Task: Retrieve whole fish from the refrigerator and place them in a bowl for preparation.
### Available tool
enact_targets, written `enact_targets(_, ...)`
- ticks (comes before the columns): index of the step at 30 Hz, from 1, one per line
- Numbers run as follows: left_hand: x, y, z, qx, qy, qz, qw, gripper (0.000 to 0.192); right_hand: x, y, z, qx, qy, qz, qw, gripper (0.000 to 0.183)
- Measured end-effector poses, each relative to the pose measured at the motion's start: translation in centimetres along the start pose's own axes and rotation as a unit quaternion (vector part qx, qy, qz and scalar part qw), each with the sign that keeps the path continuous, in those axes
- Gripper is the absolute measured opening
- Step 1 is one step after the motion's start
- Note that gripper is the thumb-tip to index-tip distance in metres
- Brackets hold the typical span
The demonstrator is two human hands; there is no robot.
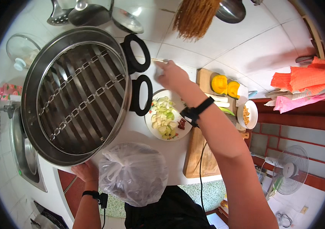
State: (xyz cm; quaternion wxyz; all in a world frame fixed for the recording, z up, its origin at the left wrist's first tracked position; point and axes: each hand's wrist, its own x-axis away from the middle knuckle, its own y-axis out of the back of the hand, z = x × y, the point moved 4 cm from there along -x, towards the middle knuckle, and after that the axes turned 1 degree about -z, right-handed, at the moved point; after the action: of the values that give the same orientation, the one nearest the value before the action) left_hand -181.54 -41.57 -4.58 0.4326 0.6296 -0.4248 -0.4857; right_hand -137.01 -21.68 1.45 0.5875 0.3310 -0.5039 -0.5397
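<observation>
A large round metal steamer pot (83, 97), with a slatted rack inside and black loop handles, fills the left half of the view. My left hand (86, 171) is at its near rim; the fingers are partly hidden, and whether they grip it cannot be told. Beyond the handles, my right hand (174, 75) reaches towards the tiled wall, index finger extended and nothing visible in it. Below its wrist lies a white plate (184, 134) of sliced scallion (162, 103), pale garlic pieces (160, 120) and dark red bits. A knotted clear plastic bag (134, 174) covers something round nearest my body.
On the right, a wooden cutting board (199, 160) lies under my right arm. Cut pumpkin pieces (219, 84) and a white bowl (253, 114) stand beyond it. A sink (22, 148) lies left. Ladles (89, 14) and a brush (196, 18) hang on the wall.
</observation>
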Motion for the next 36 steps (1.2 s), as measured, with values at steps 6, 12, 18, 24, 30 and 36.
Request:
enact_targets(6,-0.6,0.2,0.8,0.02,0.039,0.081,0.996,0.022,4.3,1.1,-1.4,-0.14,0.056,-0.058,0.987,0.04)
enact_targets(12,-1.0,1.2,0.0,0.065,0.043,-0.032,0.996,0.024,9.5,0.4,1.7,-0.261,0.044,-0.007,0.964,0.029)
enact_targets(18,-4.1,3.5,0.2,0.245,0.097,0.033,0.964,0.055,16.5,2.5,5.4,-0.267,0.042,0.001,0.963,0.025)
enact_targets(24,-6.4,1.9,1.8,0.534,0.159,0.165,0.814,0.011,20.7,0.6,7.4,-0.33,0.063,0.03,0.941,0.028)
enact_targets(30,-4.5,14.2,-4.7,0.491,0.134,0.275,0.815,0.013,23.7,3.3,12.6,-0.413,0.155,0.089,0.893,0.033)
enact_targets(36,-2.9,19.7,-12.8,0.566,-0.066,0.299,0.765,0.035,25.6,6.5,16.8,-0.5,0.189,0.074,0.842,0.046)
